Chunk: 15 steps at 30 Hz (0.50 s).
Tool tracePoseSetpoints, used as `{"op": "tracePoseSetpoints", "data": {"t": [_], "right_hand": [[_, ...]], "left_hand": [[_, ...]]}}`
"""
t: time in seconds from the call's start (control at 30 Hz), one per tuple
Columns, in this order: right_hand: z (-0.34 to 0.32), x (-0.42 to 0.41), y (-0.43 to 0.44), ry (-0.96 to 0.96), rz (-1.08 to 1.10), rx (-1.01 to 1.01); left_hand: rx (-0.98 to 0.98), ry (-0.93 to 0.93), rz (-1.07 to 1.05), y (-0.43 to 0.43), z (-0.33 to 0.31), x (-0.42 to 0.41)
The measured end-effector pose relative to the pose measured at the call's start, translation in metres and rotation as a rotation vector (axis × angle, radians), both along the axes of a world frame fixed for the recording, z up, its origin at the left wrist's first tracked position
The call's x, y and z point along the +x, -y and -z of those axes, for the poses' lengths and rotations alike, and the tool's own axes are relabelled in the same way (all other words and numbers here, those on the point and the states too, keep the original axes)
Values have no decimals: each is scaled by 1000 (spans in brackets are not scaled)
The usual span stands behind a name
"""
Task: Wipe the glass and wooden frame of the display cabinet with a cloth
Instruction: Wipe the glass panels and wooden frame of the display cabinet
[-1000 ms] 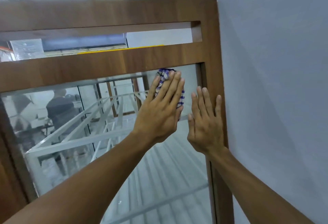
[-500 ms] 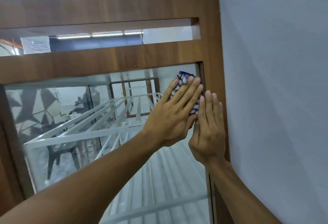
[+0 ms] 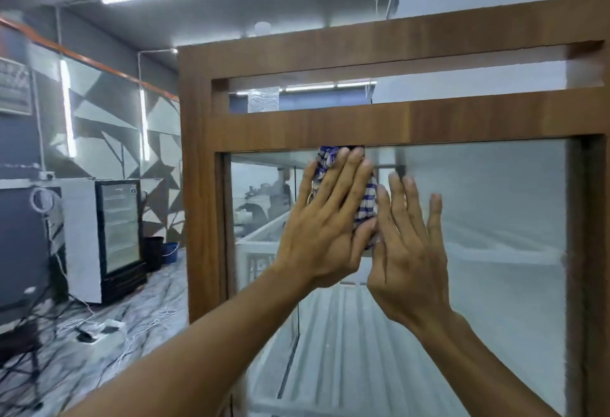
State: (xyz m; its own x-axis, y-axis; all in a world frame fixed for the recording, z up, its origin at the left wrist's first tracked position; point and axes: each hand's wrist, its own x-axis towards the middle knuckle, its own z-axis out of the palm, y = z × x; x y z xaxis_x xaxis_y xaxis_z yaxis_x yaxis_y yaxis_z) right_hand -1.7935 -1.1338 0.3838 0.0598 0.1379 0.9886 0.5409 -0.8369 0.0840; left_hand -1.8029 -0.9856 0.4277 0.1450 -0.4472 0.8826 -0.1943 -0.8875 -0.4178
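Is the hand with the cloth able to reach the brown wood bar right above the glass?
Probably yes. The left hand presses the checked cloth flat on the glass, and its fingertips already sit at the wooden bar. Nothing lies between them.
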Motion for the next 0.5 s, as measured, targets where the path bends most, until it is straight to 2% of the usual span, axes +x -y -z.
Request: {"op": "tracePoseSetpoints", "data": {"t": [0.2, 0.33, 0.43, 0.5], "right_hand": [[-9, 1, -59, 6, 91, -15], [-1, 9, -61, 20, 170, -4], [6, 10, -56, 32, 159, -32], [21, 12, -43, 50, 160, -120]], "left_hand": [[-179, 18, -79, -81, 13, -4], [-349, 35, -67, -80, 43, -3], [-243, -21, -6, -75, 86, -6], [-180, -8, -16, -80, 88, -3]]}}
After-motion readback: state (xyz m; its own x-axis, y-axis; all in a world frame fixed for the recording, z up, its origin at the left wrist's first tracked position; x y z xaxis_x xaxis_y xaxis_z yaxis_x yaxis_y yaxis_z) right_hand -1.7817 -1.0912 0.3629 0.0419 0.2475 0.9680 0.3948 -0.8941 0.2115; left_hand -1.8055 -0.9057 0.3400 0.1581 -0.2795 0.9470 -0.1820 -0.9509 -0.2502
